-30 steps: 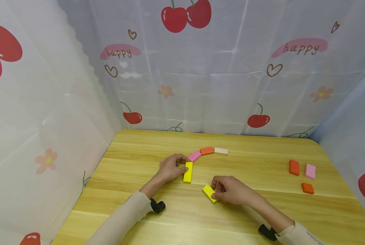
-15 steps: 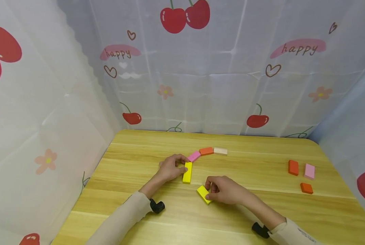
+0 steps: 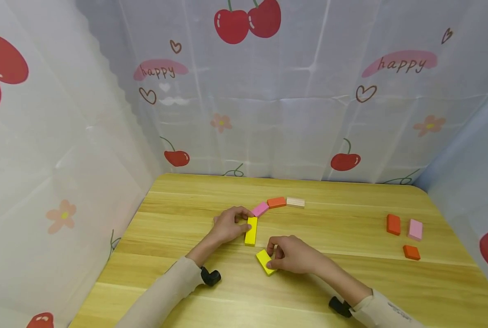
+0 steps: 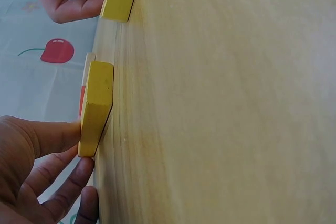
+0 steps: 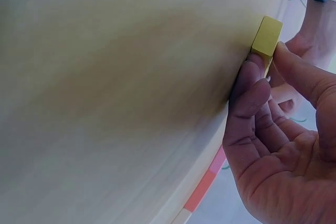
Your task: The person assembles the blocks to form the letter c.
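Note:
In the head view my left hand (image 3: 227, 225) pinches a yellow wooden block (image 3: 251, 236) lying flat, thumb by its near part and index finger at its far end. That block's far end meets a pink block (image 3: 261, 209), followed by an orange block (image 3: 277, 202) and a plain wood block (image 3: 295, 202) in a curved line. My right hand (image 3: 299, 256) holds a second yellow block (image 3: 263, 259) between thumb and fingers, slanted, to the near right of the first. The right wrist view shows the held block (image 5: 269, 32) at the fingertips, close over the table.
At the right side of the table (image 3: 330, 300) lie a red-orange block (image 3: 393, 224), a light pink block (image 3: 415, 229) and a smaller orange block (image 3: 411, 252). A cherry-printed curtain (image 3: 248, 114) hangs behind the table and along both sides.
My right hand has moved left with its yellow block, nearer the first yellow block. The left hand and the curved line have stayed in place.

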The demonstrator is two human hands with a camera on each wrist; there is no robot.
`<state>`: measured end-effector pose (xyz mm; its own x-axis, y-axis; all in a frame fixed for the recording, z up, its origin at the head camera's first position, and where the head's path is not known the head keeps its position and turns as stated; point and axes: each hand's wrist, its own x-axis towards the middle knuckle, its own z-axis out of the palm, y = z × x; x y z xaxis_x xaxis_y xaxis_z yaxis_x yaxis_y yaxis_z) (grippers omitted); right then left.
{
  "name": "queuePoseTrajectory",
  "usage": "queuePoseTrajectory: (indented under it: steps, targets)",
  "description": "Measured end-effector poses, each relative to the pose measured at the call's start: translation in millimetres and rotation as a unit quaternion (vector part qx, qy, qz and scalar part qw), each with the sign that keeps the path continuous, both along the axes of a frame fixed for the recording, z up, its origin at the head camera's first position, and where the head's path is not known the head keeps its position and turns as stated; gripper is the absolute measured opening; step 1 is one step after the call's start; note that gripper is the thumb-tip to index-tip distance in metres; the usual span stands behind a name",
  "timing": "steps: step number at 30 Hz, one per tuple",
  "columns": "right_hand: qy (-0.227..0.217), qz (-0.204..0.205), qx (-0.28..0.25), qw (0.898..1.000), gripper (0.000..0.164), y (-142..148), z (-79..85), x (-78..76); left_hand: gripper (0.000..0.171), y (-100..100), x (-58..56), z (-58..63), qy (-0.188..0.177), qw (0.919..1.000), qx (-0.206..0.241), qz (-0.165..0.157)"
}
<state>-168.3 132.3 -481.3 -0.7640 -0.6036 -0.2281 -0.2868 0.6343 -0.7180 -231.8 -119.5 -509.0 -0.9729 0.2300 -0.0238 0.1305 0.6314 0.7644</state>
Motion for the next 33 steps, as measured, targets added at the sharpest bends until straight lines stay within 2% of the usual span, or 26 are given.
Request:
queuePoseTrajectory:
  steps: [33]
  targets:
    - [-0.006,0.004,-0.001,1.0,0.02,-22.0,-0.3,-9.5,0.022,-0.8,-0.1,0.5,-0.002,1.0,-0.002,0.001]
